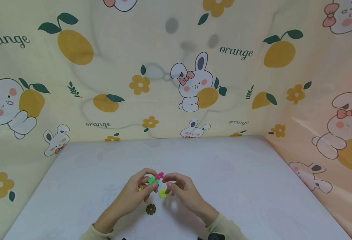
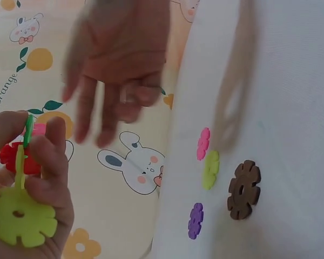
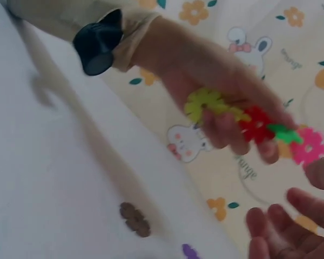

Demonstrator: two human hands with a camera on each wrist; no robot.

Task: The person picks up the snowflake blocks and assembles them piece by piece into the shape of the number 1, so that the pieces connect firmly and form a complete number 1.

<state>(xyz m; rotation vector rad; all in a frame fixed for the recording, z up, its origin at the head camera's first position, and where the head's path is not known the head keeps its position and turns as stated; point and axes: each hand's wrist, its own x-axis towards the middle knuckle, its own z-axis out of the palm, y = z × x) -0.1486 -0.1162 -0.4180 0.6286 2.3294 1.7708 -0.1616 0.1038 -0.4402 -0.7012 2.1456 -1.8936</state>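
My left hand (image 1: 135,191) grips a chain of joined flower-shaped plastic discs. In the right wrist view the chain runs from two yellow discs (image 3: 202,105) through a red disc (image 3: 256,124) and a green disc (image 3: 285,133) to a pink disc (image 3: 309,147) at the tip. Just right of that tip, my right hand (image 1: 183,190) has loosely bent fingers with nothing between them; it is blurred in the left wrist view. Beneath the hands, a brown disc (image 1: 151,209) and a yellow disc (image 1: 163,193) lie on the table.
Loose pink (image 2: 203,143) and purple (image 2: 195,221) discs also lie on the white tabletop (image 1: 238,180), near the brown one. A cloth backdrop (image 1: 158,43) printed with rabbits and oranges rises behind the table and along its sides.
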